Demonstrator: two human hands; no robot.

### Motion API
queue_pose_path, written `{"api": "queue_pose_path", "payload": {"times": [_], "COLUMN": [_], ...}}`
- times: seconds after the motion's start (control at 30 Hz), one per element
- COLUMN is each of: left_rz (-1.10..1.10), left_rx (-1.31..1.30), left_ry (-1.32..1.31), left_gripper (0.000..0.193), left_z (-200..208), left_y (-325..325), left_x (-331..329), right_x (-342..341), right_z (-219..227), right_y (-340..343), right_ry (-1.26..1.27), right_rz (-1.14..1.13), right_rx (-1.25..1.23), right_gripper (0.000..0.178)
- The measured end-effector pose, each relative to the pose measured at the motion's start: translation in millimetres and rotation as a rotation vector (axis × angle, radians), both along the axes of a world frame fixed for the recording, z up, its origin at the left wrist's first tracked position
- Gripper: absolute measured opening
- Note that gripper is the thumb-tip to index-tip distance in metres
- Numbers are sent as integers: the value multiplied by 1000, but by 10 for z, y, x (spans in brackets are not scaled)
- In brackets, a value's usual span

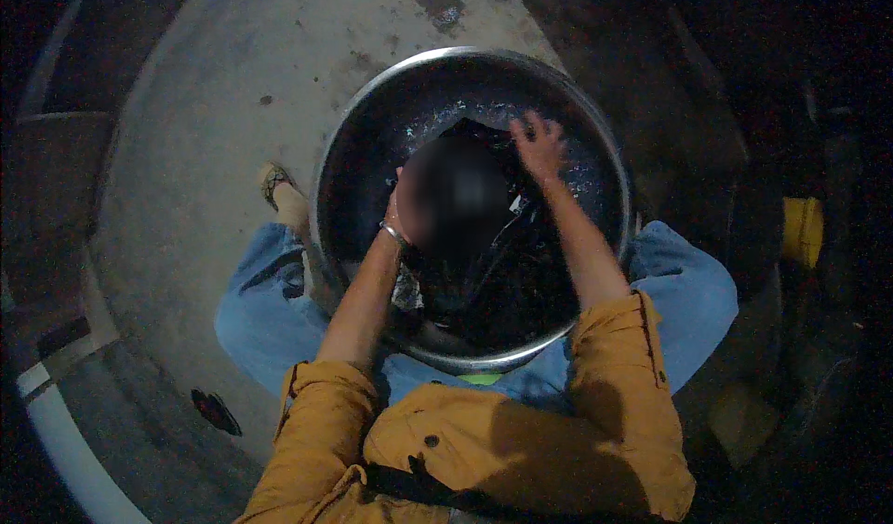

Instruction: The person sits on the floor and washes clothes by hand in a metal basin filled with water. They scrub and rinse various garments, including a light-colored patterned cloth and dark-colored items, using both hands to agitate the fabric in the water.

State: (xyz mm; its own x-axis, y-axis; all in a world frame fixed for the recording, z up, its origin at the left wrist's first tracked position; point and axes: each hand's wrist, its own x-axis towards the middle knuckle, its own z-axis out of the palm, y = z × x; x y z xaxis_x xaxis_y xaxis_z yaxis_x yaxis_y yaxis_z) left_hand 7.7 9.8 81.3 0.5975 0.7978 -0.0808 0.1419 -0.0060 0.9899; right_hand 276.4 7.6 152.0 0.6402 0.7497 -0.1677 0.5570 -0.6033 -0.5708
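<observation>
A wide round metal basin point(337, 142) stands between my knees, with a shiny rim. Crumpled black material point(530, 282), cloth or plastic, lies inside it; I cannot tell which. My left hand point(400, 209), with a bracelet at the wrist, is over the left of this dark heap; a blurred patch hides most of its fingers and whatever they touch. On the far right side of the heap, my right hand point(539, 147) has its fingers apart and slightly smeared, with nothing seen in them. Whitish specks like suds or water dot the basin's inner wall.
Pale concrete floor point(205, 133) spreads to the left and far side, with a dark wet stain point(439, 3) at the far edge. My sandalled foot point(277, 184) is left of the basin. A yellow object point(802, 231) stands at the right in deep shadow.
</observation>
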Motion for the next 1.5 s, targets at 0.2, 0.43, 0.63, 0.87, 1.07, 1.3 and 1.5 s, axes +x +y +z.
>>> {"api": "queue_pose_path", "payload": {"times": [0.2, 0.43, 0.63, 0.87, 1.07, 1.3, 1.5], "left_rz": [362, 277, 209, 391, 524, 485, 398], "left_rx": [-1111, -785, -102, -929, -1001, -583, -687], "left_ry": [-515, -302, -212, -284, -338, -539, -158], "left_gripper": [84, 48, 55, 81, 81, 35, 64], "left_z": [989, 682, 1222, 1027, 773, 521, 689], "left_y": [-37, -42, -288, -129, 3, -261, -96], "left_x": [352, 261, 665, 342, 170, 431, 536], "right_x": [-1129, -1361, -139, -26, -1259, -1218, -80], "right_z": [205, 438, -307, -400, 493, 636, -333], "right_y": [-368, -364, 228, 43, -315, -138, 400], "right_ry": [59, -264, -129, -158, 98, -96, 2], "right_rz": [584, 974, 369, 197, 830, 728, 466], "right_rx": [676, 459, 288, 206, 500, 580, 332], "right_gripper": [11, 17, 28, 43, 22, 24, 45]}}
